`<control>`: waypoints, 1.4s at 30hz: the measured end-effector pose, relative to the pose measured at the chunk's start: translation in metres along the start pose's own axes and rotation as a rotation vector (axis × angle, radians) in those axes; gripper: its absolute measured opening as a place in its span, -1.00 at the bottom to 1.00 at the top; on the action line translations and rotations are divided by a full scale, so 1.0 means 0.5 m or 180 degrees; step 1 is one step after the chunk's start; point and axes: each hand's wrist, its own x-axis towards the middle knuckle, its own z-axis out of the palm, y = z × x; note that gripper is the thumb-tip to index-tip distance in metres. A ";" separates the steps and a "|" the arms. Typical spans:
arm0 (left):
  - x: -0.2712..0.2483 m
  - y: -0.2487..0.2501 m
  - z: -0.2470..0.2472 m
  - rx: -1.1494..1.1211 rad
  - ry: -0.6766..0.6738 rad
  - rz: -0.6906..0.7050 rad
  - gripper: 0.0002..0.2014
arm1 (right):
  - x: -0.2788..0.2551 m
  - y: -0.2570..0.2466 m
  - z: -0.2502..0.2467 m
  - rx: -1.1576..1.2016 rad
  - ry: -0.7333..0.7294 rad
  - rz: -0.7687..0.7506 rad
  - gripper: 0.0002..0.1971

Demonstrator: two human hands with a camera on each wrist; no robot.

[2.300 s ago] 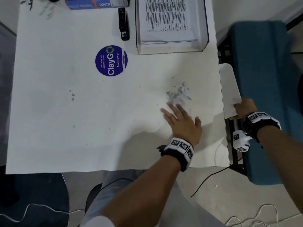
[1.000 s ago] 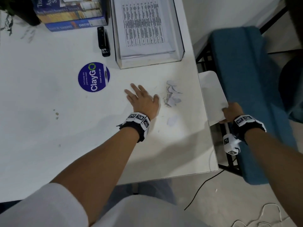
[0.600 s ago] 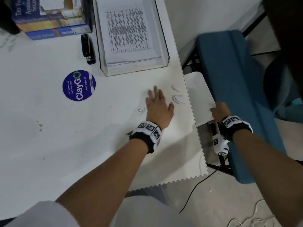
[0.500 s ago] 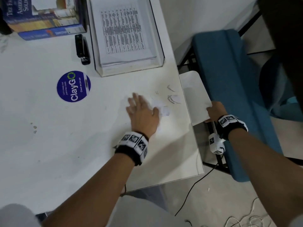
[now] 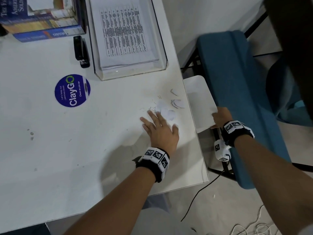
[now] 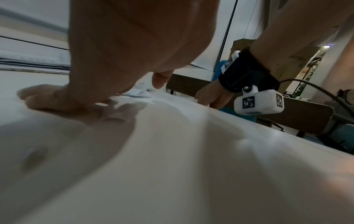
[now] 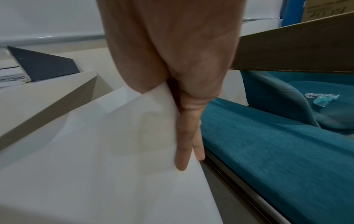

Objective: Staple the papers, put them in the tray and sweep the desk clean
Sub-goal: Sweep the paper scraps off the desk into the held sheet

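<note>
The printed white papers point(image 5: 123, 36) were already laid in the clear tray point(image 5: 132, 74) at twelve o'clock, while small white paper scraps point(image 5: 171, 107) remained to be swept by the flat, released left hand point(image 5: 160, 129) toward the white sheet point(image 5: 199, 102) pinched by the right hand point(image 5: 221, 117) at the white desk point(image 5: 67, 150) edge, at three o'clock.

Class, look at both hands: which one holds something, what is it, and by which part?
The right hand pinches the white sheet by its near edge beside the desk. The left hand lies flat, holding nothing.

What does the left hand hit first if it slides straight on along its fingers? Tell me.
The left hand lies flat on the desk, fingers pointing up and slightly left. The loose staples at its fingertips come first; the paper scraps lie just right of that line.
</note>
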 end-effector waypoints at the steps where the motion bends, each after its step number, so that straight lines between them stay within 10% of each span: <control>1: 0.000 0.001 -0.002 -0.0012 -0.0019 -0.0012 -0.25 | 0.012 0.009 0.003 -0.0046 -0.0021 -0.0001 -0.76; 20: 0.104 0.123 0.030 0.0365 0.0021 0.0788 -0.27 | -0.024 -0.039 -0.023 -0.0217 0.0198 -0.0333 -0.72; 34: 0.157 0.239 0.032 0.0255 -0.0764 0.1682 -0.38 | -0.002 -0.031 -0.018 -0.0433 0.0325 -0.0673 -0.79; 42: 0.070 -0.040 -0.076 -0.0463 0.0769 0.0939 -0.29 | -0.005 -0.024 -0.015 -0.0143 0.0287 -0.0458 -0.71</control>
